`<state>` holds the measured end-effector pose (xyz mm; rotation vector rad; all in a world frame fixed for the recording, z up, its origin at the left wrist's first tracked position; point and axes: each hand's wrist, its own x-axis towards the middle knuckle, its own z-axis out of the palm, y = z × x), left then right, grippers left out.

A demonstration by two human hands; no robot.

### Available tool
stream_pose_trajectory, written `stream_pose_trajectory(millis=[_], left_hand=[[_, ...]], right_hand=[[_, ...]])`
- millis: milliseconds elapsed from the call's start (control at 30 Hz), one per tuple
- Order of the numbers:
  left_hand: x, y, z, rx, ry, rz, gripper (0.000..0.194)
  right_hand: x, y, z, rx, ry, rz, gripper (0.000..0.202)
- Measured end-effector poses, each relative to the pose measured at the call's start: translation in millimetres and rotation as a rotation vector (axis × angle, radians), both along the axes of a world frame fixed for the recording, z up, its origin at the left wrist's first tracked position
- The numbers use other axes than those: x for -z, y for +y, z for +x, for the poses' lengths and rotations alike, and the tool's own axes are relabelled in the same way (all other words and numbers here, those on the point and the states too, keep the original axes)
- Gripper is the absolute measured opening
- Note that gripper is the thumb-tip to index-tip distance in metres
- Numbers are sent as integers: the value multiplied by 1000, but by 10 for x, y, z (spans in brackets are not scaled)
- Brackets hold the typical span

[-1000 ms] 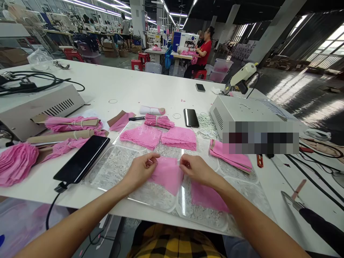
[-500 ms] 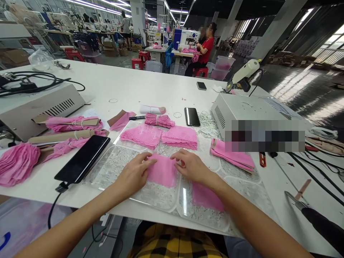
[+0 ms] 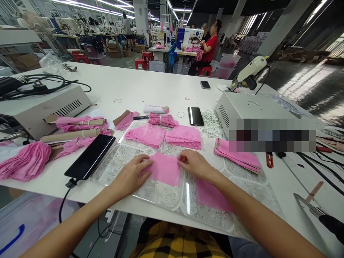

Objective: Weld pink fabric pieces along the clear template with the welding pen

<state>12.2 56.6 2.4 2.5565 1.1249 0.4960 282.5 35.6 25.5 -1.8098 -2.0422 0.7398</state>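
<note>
A thin pink fabric piece [image 3: 165,172] lies flat on a clear plastic lid with a speckled look [image 3: 158,193]. My left hand [image 3: 133,173] rests at its left edge, fingers spread and fingertips touching the cloth. At the upper right corner, the fingertips of my right hand [image 3: 195,164] are pinched together on the fabric. Another pink piece [image 3: 212,195] lies under my right forearm, partly covered by it. Just beyond my hands sit two stacks of pink lace pieces, a left stack [image 3: 145,135] and a right stack [image 3: 183,137].
A black phone [image 3: 90,156] with a cable and pink bundles [image 3: 27,159] lie to the left. Folded pink fabric [image 3: 238,156], a grey machine box [image 3: 258,107], an orange cutter [image 3: 269,160] and scissors [image 3: 319,213] are on the right. Across the table, a person in red [image 3: 211,48] sits sewing.
My right fingers have closed onto the fabric's upper right corner. My left fingers have spread lower along its left edge. The whole view has shifted slightly.
</note>
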Motion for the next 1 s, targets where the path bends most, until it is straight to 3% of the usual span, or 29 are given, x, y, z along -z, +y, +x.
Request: stream_pose_trajectory(millis=[400,667,1000], left_hand=[[-36,3,31,42,-5,-13,23],[-51,-3,75,-24,-37,-25,24],[-120,-180,2,-179,-21,8,23]], right_hand=[[12,102,32,-42,32,-29,14],[-13,139,23,-40,10,-44,14],[-108,126,24,-28,-7,-10,17]])
